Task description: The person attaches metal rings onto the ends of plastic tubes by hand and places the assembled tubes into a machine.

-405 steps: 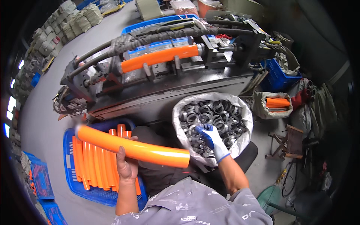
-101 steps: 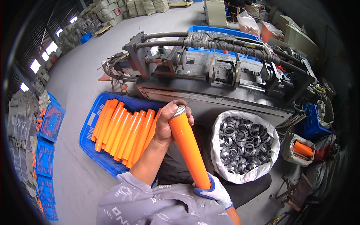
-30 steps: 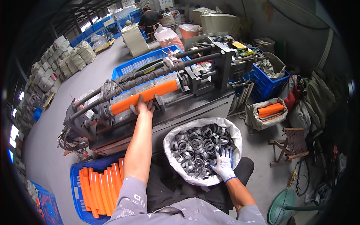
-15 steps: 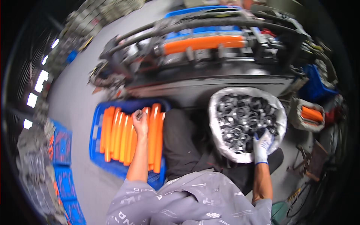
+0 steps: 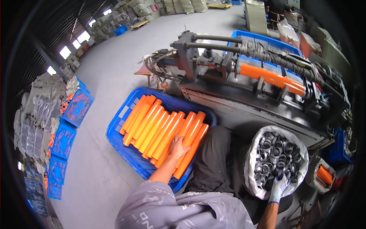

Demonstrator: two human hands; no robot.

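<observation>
My bare left hand (image 5: 178, 148) lies over the orange tubes (image 5: 162, 128) in a blue plastic crate (image 5: 114, 133). Its fingers are spread, with the thumb apart on the right, touching the tubes. My right hand (image 5: 280, 185), in a white glove, reaches into the near side of a white sack (image 5: 249, 171) full of dark metal rings (image 5: 275, 152). Its thumb and fingertips close around a dark ring at the edge of the pile; the fingertips are partly hidden.
A bench machine (image 5: 236, 84) ahead carries one orange tube (image 5: 270, 78) lengthwise. Blue crates (image 5: 63, 143) with orange pieces line the left side. A smaller sack (image 5: 322, 177) of orange pieces stands at the right. Wrapped bundles (image 5: 42, 103) are stacked at far left.
My view has turned left, shifting the scene rightward. My left hand has gone from closed fingers above the tubes to spread fingers on them. My right hand stays at the rings.
</observation>
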